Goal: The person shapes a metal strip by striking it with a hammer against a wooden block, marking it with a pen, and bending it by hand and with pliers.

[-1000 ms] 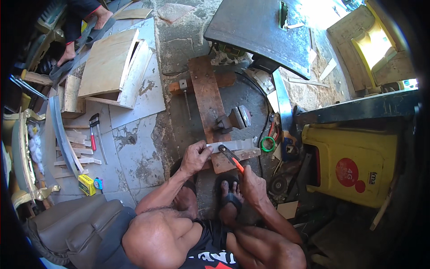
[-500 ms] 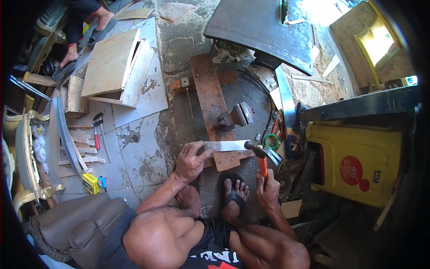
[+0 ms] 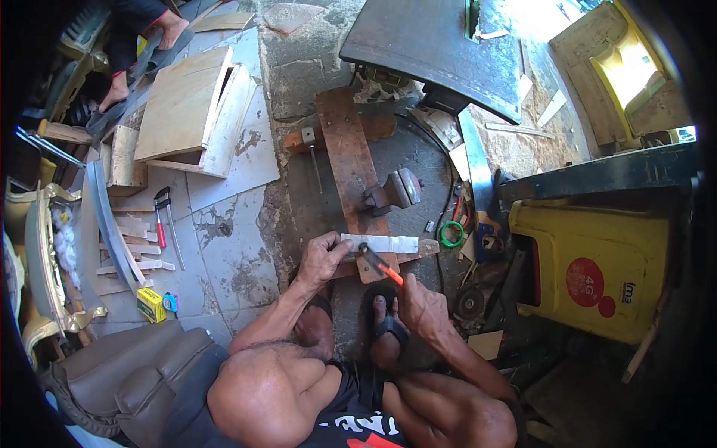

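Left hand: fingers closed, thumb and fingertips pinching the left end of the strip. Right hand: wrapped around the hammer, gripping it by the orange handle.

Strip is looking flat, narrow, straight-sided, pale silvery grey, probably sheet metal; surface is showing a slight shine with duller patches, right end squared off. It's lying crosswise over the near end of the brown plank, its right end reaching past the plank's edge, above the wooden crosspiece.

Hammer head is looking dark and small from here, sitting at the strip's near edge, close to my left fingers. Can't tell whether it's touching.

Vise is standing just beyond the strip, apart from it. Green ring is lying to the right.
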`<state>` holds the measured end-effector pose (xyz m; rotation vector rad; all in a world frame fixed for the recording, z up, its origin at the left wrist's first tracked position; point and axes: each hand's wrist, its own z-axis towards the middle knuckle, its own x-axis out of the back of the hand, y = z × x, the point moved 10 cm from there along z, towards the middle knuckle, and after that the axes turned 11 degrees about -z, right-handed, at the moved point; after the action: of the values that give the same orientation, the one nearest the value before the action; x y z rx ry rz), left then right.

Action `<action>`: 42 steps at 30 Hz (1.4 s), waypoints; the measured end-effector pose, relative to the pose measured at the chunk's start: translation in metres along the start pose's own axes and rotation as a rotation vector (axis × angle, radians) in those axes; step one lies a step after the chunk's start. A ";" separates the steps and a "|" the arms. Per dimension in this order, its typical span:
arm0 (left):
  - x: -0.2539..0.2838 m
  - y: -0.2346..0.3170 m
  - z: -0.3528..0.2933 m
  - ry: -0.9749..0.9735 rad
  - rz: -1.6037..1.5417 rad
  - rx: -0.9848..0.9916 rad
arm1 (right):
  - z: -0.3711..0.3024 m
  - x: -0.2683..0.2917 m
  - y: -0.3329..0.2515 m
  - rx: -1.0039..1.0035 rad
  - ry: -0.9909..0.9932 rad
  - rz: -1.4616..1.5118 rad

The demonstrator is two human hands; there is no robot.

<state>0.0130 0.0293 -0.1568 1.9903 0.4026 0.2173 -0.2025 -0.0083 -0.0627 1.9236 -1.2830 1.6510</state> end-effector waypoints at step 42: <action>0.032 0.014 -0.020 0.159 0.104 -0.076 | -0.012 0.020 0.011 0.030 0.316 0.108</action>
<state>0.0386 0.0525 -0.1366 1.9270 0.3863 0.4521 -0.2193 -0.0143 -0.0449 1.5505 -1.2568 1.9432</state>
